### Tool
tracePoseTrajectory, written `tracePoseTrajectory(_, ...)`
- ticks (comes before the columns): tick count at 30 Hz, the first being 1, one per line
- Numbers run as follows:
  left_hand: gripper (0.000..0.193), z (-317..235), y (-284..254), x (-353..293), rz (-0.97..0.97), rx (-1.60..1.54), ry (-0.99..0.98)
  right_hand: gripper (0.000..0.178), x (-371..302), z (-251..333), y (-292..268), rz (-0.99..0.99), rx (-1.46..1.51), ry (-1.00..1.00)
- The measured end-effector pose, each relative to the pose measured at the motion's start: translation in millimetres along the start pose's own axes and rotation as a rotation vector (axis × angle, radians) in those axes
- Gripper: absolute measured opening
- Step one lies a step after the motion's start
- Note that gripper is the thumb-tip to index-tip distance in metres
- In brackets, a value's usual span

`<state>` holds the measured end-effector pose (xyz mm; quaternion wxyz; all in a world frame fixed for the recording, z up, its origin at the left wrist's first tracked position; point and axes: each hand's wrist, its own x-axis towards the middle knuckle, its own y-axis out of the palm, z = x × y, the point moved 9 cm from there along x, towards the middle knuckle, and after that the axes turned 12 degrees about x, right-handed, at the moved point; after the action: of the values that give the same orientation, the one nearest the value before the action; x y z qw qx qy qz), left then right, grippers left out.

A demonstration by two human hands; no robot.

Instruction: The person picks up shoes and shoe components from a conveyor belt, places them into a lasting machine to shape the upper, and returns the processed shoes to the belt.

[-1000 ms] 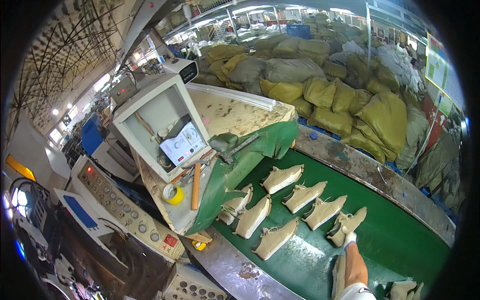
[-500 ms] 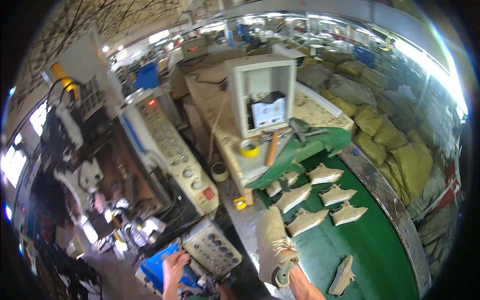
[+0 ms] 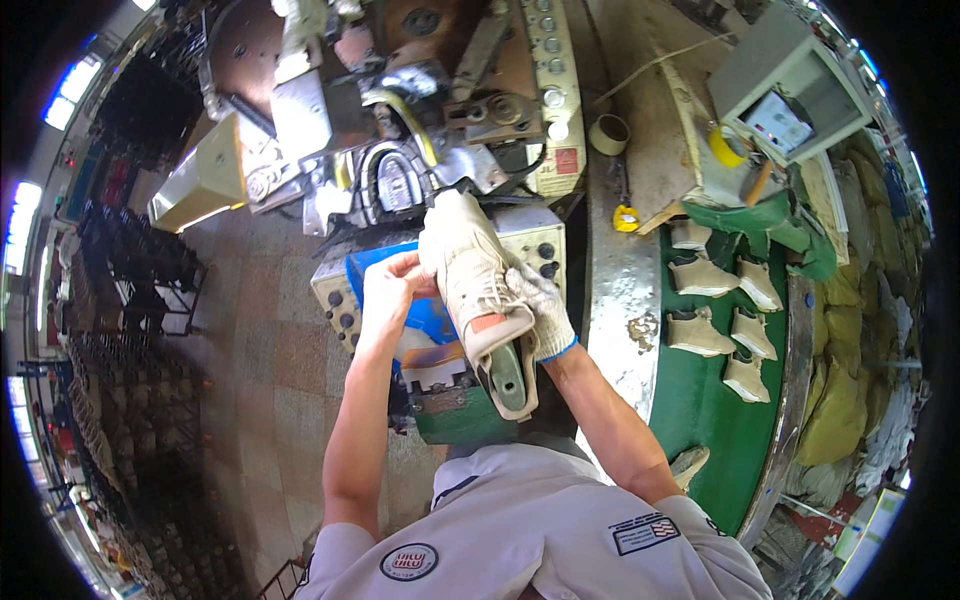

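A beige lace-up shoe upper (image 3: pixel 468 262) sits on a green last (image 3: pixel 507 378), its toe pointing away from me toward the machine. My right hand (image 3: pixel 545 308), in a white glove with a blue cuff, is wrapped around the shoe's right side near the laces. Bare, my left hand (image 3: pixel 393 288) has its fingers closed at the shoe's left edge near the toe; their tips are partly hidden. Just beyond the toe is the machine's metal clamp area (image 3: pixel 395 185), with a curved dark form. A blue panel (image 3: pixel 425 318) lies under my hands.
Several beige shoes (image 3: pixel 700 332) stand on a green conveyor belt (image 3: pixel 690 415) to the right. A control box (image 3: pixel 540 245) with dark knobs adjoins the machine. Yellow tape (image 3: pixel 727 146) and a grey open cabinet (image 3: pixel 790 90) are at the far right. Dark racks (image 3: pixel 140 400) stand left.
The shoe in my right hand has come from beside the belt to the front of the machine. My left hand has left the blue panel and reached the shoe. The view has tilted down and left.
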<state>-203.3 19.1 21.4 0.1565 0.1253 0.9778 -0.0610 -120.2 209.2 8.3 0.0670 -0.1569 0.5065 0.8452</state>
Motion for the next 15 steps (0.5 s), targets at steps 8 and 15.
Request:
tracePoseTrajectory(8, 0.049, 7.5, -73.8, 16.1, -0.33, -0.203, 0.038, 0.055, 72.3, -37.2, 29.5, 0.021, -0.054, -0.082)
tracePoseTrajectory(15, 0.058, -2.8, -89.3, 28.8, -0.371, -0.36, 0.213, 0.056, 114.8, -49.0, 46.2, 0.045, 0.017, -0.153)
